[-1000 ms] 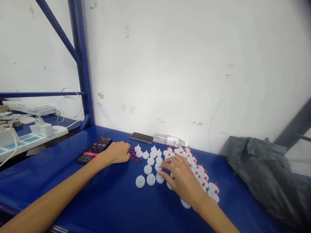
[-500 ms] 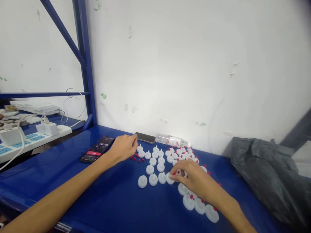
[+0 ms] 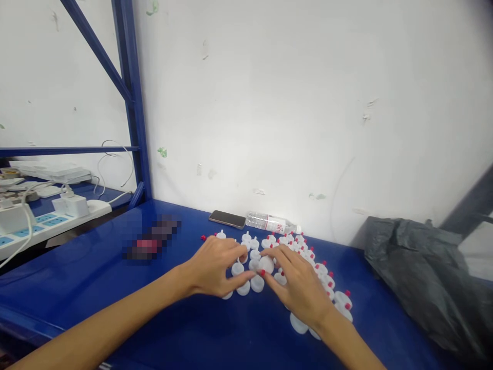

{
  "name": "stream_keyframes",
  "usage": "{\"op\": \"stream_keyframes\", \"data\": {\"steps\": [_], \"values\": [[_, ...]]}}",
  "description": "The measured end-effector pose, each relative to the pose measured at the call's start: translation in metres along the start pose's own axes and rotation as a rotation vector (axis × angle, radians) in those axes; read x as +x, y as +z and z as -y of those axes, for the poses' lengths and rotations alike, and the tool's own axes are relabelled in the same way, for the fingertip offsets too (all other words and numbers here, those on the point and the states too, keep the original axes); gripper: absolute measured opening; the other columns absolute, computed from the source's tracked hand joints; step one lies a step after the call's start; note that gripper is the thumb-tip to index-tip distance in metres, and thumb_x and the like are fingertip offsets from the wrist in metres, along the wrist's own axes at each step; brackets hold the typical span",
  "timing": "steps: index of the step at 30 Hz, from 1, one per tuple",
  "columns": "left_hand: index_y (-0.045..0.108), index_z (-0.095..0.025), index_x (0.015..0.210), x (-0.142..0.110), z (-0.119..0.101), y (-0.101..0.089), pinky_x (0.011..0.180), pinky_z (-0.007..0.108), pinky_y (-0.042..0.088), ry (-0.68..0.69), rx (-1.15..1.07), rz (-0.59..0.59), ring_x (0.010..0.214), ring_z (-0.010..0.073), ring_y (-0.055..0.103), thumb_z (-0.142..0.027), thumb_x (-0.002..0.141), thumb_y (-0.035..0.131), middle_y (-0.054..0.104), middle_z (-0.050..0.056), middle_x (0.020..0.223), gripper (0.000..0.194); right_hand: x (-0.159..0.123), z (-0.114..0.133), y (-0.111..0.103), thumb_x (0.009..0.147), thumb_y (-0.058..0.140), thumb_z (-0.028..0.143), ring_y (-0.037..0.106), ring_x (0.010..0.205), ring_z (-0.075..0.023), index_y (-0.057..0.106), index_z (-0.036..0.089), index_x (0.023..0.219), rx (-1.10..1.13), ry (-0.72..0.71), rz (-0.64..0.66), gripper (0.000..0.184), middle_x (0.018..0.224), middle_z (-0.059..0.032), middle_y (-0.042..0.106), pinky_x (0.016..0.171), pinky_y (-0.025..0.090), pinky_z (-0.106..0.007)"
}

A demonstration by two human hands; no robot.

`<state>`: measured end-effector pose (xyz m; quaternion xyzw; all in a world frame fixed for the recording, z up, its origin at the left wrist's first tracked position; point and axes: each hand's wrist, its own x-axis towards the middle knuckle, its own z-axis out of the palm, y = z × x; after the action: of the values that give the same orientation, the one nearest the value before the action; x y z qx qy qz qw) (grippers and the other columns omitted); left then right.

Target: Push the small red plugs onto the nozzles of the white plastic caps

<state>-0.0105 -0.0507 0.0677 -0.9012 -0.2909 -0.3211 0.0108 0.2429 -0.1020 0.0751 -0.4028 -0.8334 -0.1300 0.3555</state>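
My right hand (image 3: pixel 296 277) pinches a white nozzle cap (image 3: pixel 266 264) between thumb and fingers, tilted with its nozzle side towards me. A small red tip (image 3: pixel 262 273) shows at the held cap, beside my right thumb. Close by on the left is my left hand (image 3: pixel 219 264), its thumb stretched towards the red tip and its index finger curled apart from the thumb. White nozzle caps without red tips (image 3: pixel 243 288) stand under and around both hands. Caps with red tips (image 3: pixel 342 298) cover the right side, partly hidden by my right hand. Loose red tips (image 3: pixel 204 238) lie behind my left hand.
A phone (image 3: pixel 227 219) and a clear bottle (image 3: pixel 269 223) lie along the wall. A blurred-out phone (image 3: pixel 152 240) rests on the blue table (image 3: pixel 96 267) at left. A black plastic bag (image 3: pixel 416 272) sits at right, a power strip (image 3: pixel 54 224) at far left.
My left hand moved from the loose red tips rightward to my right hand. My right hand took a white nozzle cap and tilted it; a red tip now shows at it.
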Motion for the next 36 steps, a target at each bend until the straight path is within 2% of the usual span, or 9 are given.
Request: {"op": "stream_keyframes", "data": {"steps": [3,8,13,17,20,26,29,33,36], "values": [[0.063,-0.027,0.093,0.000,-0.011,0.007,0.058,0.035,0.033,0.033,-0.027,0.031,0.060,0.0194,0.062,-0.053,0.101,0.066,0.067,-0.002,0.068,0.027,-0.001,0.004,0.003,0.099,0.070,0.025,0.078,0.079,-0.0221,0.075,0.026,0.115,-0.042,-0.043,-0.017,0.017,0.093,-0.0019,0.077,0.072,0.066,-0.036],[0.060,-0.027,0.091,0.002,-0.013,0.010,0.058,0.037,0.033,0.067,-0.030,0.078,0.065,0.0218,0.067,-0.031,0.109,0.051,0.072,0.001,0.074,0.020,-0.005,0.011,0.010,0.101,0.072,0.033,0.077,0.075,-0.0226,0.080,0.024,0.109,-0.077,-0.068,-0.059,0.014,0.086,-0.0017,0.076,0.071,0.065,-0.036],[0.062,-0.028,0.099,-0.001,-0.015,0.008,0.062,0.036,0.039,0.106,-0.052,0.080,0.065,0.0220,0.066,-0.045,0.111,0.053,0.071,0.000,0.076,0.023,-0.007,0.011,0.011,0.101,0.075,0.034,0.078,0.072,-0.0238,0.081,0.023,0.108,-0.082,-0.032,-0.084,0.015,0.084,-0.0029,0.077,0.067,0.066,-0.036],[0.059,-0.026,0.094,-0.002,-0.015,0.012,0.061,0.035,0.036,0.101,-0.070,0.052,0.069,0.0215,0.065,-0.039,0.116,0.041,0.071,0.002,0.080,0.031,-0.004,0.012,0.009,0.097,0.080,0.029,0.079,0.077,-0.0208,0.078,0.023,0.121,-0.028,-0.010,-0.058,0.024,0.092,-0.0018,0.077,0.068,0.068,-0.031],[0.058,-0.025,0.095,-0.001,-0.010,0.016,0.060,0.034,0.033,0.056,-0.092,0.018,0.065,0.0194,0.061,-0.034,0.116,0.037,0.068,0.001,0.078,0.031,-0.002,0.013,0.007,0.095,0.083,0.027,0.080,0.081,-0.0216,0.074,0.024,0.130,-0.008,0.004,-0.049,0.035,0.098,-0.0021,0.077,0.072,0.070,-0.034],[0.056,-0.025,0.090,-0.003,-0.007,0.022,0.059,0.034,0.028,0.024,-0.160,0.000,0.062,0.0182,0.054,-0.040,0.113,0.043,0.063,-0.001,0.074,0.030,0.000,0.013,0.006,0.101,0.076,0.034,0.084,0.093,-0.0249,0.075,0.025,0.123,-0.050,-0.056,-0.080,0.024,0.114,-0.0075,0.083,0.077,0.073,-0.037],[0.052,-0.024,0.082,-0.001,-0.011,0.026,0.058,0.033,0.029,-0.033,-0.212,-0.008,0.058,0.0158,0.049,-0.041,0.115,0.038,0.056,-0.003,0.067,0.040,0.002,0.012,0.008,0.103,0.074,0.033,0.084,0.096,-0.0264,0.075,0.024,0.125,-0.077,-0.099,-0.092,0.024,0.114,-0.0072,0.085,0.084,0.072,-0.039],[0.050,-0.022,0.075,0.004,-0.007,0.032,0.056,0.029,0.036,-0.203,-0.253,-0.030,0.055,0.0125,0.050,-0.044,0.120,0.032,0.051,-0.006,0.063,0.054,0.005,0.000,0.007,0.105,0.068,0.031,0.084,0.099,-0.0266,0.077,0.027,0.128,-0.135,-0.074,-0.110,0.025,0.116,-0.0064,0.087,0.087,0.069,-0.039],[0.064,-0.018,0.088,0.005,0.007,0.026,0.056,0.026,0.048,-0.350,-0.228,-0.040,0.059,0.0115,0.057,-0.045,0.117,0.050,0.060,-0.005,0.073,0.042,0.004,-0.023,-0.004,0.107,0.063,0.029,0.085,0.097,-0.0285,0.077,0.026,0.127,-0.201,0.069,-0.153,0.025,0.119,-0.0091,0.086,0.082,0.067,-0.039]]}}
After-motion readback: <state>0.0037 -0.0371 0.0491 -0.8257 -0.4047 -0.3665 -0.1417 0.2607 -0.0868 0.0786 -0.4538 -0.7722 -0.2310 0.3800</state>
